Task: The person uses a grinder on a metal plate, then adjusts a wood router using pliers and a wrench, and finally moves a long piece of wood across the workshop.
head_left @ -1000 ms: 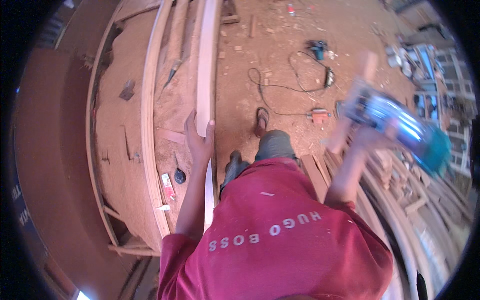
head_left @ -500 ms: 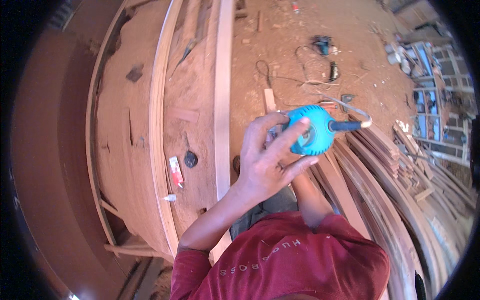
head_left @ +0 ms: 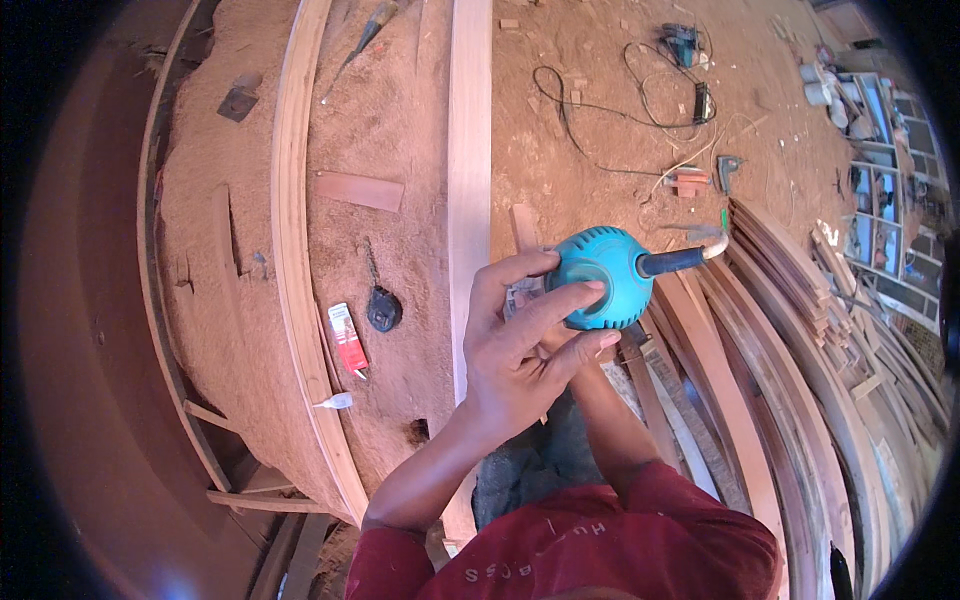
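Our left hand (head_left: 510, 350) holds the teal power tool (head_left: 602, 275) near the frame's centre, thumb and fingers spread around its rounded end. Our right hand (head_left: 553, 340) is mostly hidden behind it, so we cannot tell its grip. The long plank (head_left: 470, 150) edges our left; open floor (head_left: 600, 30) stretches above, while stacked boards (head_left: 728, 370) crowd the lower right.

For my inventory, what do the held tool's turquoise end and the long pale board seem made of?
Turquoise end: probably moulded plastic, satin, from its even colour and slotted rim. Pale board: likely bare wood, from its matte pinkish face.
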`<state>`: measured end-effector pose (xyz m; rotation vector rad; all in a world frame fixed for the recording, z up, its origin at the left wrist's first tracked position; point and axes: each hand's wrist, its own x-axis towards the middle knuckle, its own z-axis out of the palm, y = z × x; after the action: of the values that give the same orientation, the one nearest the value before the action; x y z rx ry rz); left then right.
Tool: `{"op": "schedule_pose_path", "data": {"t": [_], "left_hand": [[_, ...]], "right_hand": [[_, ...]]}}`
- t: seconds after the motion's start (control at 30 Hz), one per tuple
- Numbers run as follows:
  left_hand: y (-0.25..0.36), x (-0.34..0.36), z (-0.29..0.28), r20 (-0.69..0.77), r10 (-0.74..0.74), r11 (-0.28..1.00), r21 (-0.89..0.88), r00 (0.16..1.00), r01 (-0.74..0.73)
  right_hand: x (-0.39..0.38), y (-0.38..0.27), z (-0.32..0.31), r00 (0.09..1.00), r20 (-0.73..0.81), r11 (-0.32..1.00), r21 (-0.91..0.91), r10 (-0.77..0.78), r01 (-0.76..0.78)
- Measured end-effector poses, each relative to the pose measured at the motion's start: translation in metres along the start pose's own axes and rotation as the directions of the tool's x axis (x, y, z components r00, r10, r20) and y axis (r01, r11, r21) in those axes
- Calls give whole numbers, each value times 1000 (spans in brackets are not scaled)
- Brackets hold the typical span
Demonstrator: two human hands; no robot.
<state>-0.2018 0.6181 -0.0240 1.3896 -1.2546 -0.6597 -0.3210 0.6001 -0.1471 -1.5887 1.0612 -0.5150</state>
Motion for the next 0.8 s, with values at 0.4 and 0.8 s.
{"op": "schedule_pose_path", "data": {"t": [0.4, 0.8], "left_hand": [[-216, -73, -45, -264, -522, 802, -475, 811, 362], [-216, -122, -12, -172, -666, 579, -732, 725, 358]], "right_hand": [[11, 28, 72, 873, -455, 985, -74, -173, 156], [-7, 69, 99, 848, -454, 961, -161, -274, 224]]}}
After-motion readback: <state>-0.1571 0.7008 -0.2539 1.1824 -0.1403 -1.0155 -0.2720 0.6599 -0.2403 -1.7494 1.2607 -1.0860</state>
